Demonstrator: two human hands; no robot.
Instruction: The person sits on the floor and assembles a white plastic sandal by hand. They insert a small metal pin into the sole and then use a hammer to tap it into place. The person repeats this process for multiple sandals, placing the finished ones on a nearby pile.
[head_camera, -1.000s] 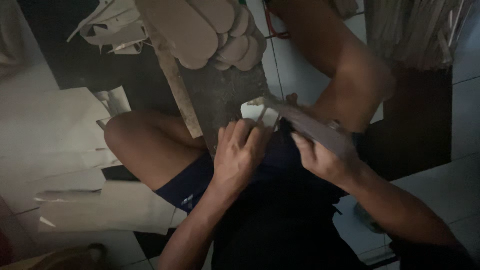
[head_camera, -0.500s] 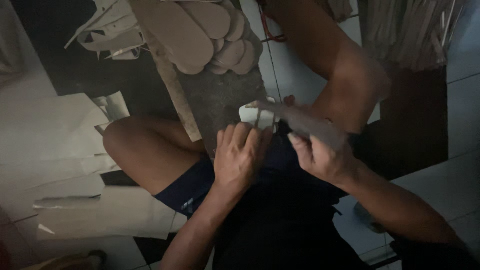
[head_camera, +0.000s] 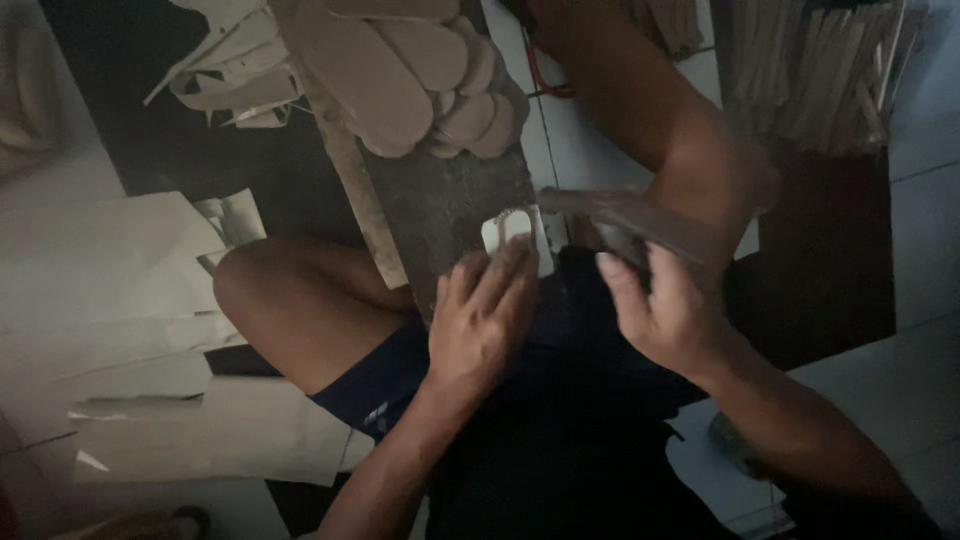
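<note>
a dark work board (head_camera: 440, 200) slants across the lap, a stack of tan sole cutouts (head_camera: 420, 70) at its far end. the left hand (head_camera: 485, 320) presses flat, fingers spread, on a small pale piece (head_camera: 505, 228) at the board's near edge. the right hand (head_camera: 665, 320) is closed around a grey blade-like tool (head_camera: 640, 222) just beside the piece.

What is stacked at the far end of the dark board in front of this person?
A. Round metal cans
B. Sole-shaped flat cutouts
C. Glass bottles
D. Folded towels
B: a fanned pile of flat, tan cutouts with rounded ends lies at the far end of the board, beyond the left hand, which presses on a small white piece.
</note>
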